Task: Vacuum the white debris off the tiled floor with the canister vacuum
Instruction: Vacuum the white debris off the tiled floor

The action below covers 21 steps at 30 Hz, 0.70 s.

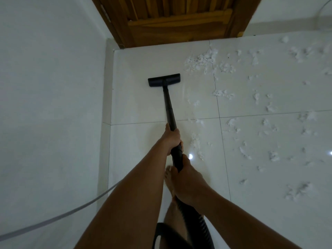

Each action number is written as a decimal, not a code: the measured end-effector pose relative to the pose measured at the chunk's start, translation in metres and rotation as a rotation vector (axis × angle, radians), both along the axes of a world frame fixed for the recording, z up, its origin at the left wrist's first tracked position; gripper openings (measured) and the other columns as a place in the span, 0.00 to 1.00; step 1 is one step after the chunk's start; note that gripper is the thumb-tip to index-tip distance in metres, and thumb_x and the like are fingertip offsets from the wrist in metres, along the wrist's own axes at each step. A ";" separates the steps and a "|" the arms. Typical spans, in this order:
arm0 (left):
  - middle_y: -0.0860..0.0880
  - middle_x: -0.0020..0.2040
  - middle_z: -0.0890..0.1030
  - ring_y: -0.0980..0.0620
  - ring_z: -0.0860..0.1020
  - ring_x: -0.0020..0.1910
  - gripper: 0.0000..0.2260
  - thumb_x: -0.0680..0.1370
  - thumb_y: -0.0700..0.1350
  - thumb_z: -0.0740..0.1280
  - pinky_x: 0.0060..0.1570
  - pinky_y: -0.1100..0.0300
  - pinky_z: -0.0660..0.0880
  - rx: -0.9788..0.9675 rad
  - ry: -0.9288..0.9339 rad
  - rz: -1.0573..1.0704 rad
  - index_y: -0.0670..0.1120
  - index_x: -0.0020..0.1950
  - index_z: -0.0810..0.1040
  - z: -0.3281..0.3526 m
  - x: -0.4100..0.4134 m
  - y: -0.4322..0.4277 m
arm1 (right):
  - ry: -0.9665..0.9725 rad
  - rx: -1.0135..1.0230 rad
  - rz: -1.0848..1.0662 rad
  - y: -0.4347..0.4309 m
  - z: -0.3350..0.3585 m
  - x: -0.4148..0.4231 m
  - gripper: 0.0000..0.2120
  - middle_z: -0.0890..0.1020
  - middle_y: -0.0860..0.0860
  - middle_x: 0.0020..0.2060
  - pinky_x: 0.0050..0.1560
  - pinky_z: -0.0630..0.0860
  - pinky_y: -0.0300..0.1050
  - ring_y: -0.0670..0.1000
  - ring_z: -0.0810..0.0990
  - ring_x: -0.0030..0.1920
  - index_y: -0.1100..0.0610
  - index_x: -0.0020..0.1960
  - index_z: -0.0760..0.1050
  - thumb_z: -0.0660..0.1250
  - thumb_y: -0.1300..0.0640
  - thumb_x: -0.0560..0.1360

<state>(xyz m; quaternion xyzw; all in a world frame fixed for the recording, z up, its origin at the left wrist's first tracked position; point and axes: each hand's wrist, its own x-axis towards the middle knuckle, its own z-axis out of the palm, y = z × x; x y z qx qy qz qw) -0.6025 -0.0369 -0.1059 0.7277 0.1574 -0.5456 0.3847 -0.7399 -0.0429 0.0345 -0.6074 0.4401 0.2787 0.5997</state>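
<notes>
Both of your hands are wrapped around the black vacuum wand [169, 108]: your left hand [171, 139] grips higher up the tube, your right hand [186, 178] is clamped lower, where the ribbed hose [195, 220] begins. Its flat floor head [164, 79] rests on bare tiled floor [136, 105] near the wooden door [172, 22], left of the white debris [201, 61], which lies scattered across the tiles to the right; a grey cord [53, 219] trails along the left wall
</notes>
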 end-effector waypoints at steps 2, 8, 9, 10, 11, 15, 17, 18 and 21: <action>0.43 0.34 0.76 0.50 0.75 0.28 0.26 0.86 0.50 0.53 0.38 0.52 0.80 0.010 0.007 -0.014 0.63 0.81 0.46 0.000 -0.022 0.008 | 0.005 -0.002 0.010 0.007 0.005 -0.020 0.27 0.80 0.53 0.45 0.18 0.68 0.31 0.46 0.78 0.30 0.45 0.83 0.49 0.54 0.51 0.86; 0.42 0.36 0.77 0.49 0.76 0.30 0.27 0.86 0.50 0.54 0.44 0.50 0.81 0.027 0.018 -0.031 0.65 0.81 0.45 0.003 -0.080 0.033 | 0.031 -0.019 0.069 0.032 0.006 -0.077 0.29 0.82 0.53 0.45 0.22 0.72 0.36 0.47 0.80 0.30 0.42 0.83 0.46 0.54 0.50 0.86; 0.41 0.38 0.77 0.49 0.76 0.31 0.27 0.86 0.50 0.54 0.45 0.50 0.81 0.026 0.015 -0.031 0.65 0.81 0.45 0.002 -0.083 0.036 | 0.025 -0.015 0.067 0.035 0.005 -0.081 0.29 0.82 0.54 0.47 0.22 0.72 0.35 0.47 0.79 0.30 0.41 0.83 0.44 0.53 0.50 0.86; 0.41 0.40 0.78 0.49 0.77 0.32 0.27 0.86 0.51 0.54 0.49 0.49 0.82 0.022 0.008 -0.032 0.65 0.81 0.46 0.002 -0.085 0.037 | 0.019 -0.008 0.063 0.037 0.005 -0.082 0.31 0.82 0.55 0.49 0.21 0.71 0.34 0.47 0.79 0.29 0.40 0.83 0.42 0.53 0.51 0.86; 0.41 0.42 0.78 0.48 0.77 0.34 0.27 0.86 0.50 0.54 0.51 0.48 0.82 0.021 -0.002 -0.038 0.64 0.81 0.45 0.001 -0.084 0.038 | 0.011 -0.003 0.062 0.037 0.005 -0.082 0.32 0.82 0.57 0.51 0.21 0.71 0.34 0.47 0.79 0.29 0.38 0.83 0.39 0.54 0.51 0.87; 0.43 0.38 0.77 0.51 0.76 0.31 0.30 0.86 0.49 0.54 0.46 0.51 0.81 0.016 -0.024 -0.028 0.65 0.81 0.40 0.002 -0.071 0.032 | -0.014 0.024 0.031 0.030 0.000 -0.071 0.34 0.81 0.57 0.49 0.20 0.71 0.34 0.45 0.77 0.26 0.33 0.81 0.35 0.54 0.52 0.87; 0.43 0.38 0.77 0.52 0.75 0.30 0.30 0.86 0.49 0.54 0.45 0.52 0.81 0.013 -0.035 -0.027 0.65 0.81 0.40 0.000 -0.060 0.026 | -0.031 0.027 0.024 0.024 -0.008 -0.062 0.34 0.81 0.57 0.48 0.20 0.71 0.34 0.45 0.76 0.25 0.33 0.81 0.37 0.55 0.52 0.87; 0.43 0.39 0.77 0.52 0.75 0.30 0.30 0.86 0.49 0.54 0.43 0.53 0.81 0.011 -0.047 -0.028 0.65 0.81 0.41 -0.002 -0.053 0.023 | -0.036 0.029 0.023 0.021 -0.013 -0.056 0.34 0.81 0.57 0.47 0.20 0.70 0.33 0.45 0.76 0.25 0.34 0.82 0.38 0.55 0.52 0.87; 0.43 0.40 0.77 0.52 0.75 0.31 0.29 0.87 0.49 0.54 0.37 0.56 0.80 0.013 -0.065 -0.035 0.64 0.82 0.42 -0.011 -0.036 0.016 | -0.025 0.036 0.001 0.016 -0.028 -0.040 0.32 0.79 0.56 0.44 0.19 0.70 0.33 0.46 0.76 0.26 0.35 0.82 0.40 0.55 0.52 0.87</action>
